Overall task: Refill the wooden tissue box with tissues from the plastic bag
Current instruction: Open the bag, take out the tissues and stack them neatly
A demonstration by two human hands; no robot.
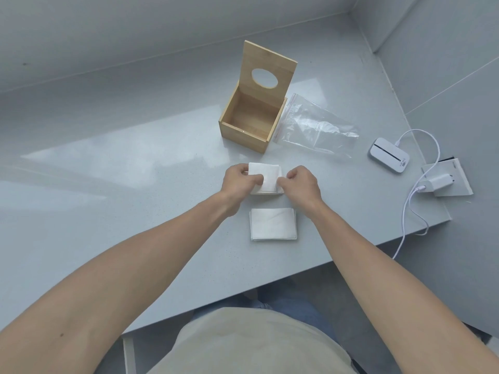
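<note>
Clear plastic zip bag (318,125) emptied | open bamboo tissue box (249,122) unfilled — our left hand (239,179) and right hand (301,182) pinch folded white tissue stack (266,176) | second stack (273,224) waits.

Both bare forearms extended forward, left hand (239,180) and right hand (301,182) close together, fingers curled, pinching

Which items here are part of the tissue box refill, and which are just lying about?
Part of the job:
wooden box, lid up, nothing inside
plastic bag, flat
tissue stack held by left hand and right hand
second tissue stack

Lying about:
small white device
charger
white cable
</note>
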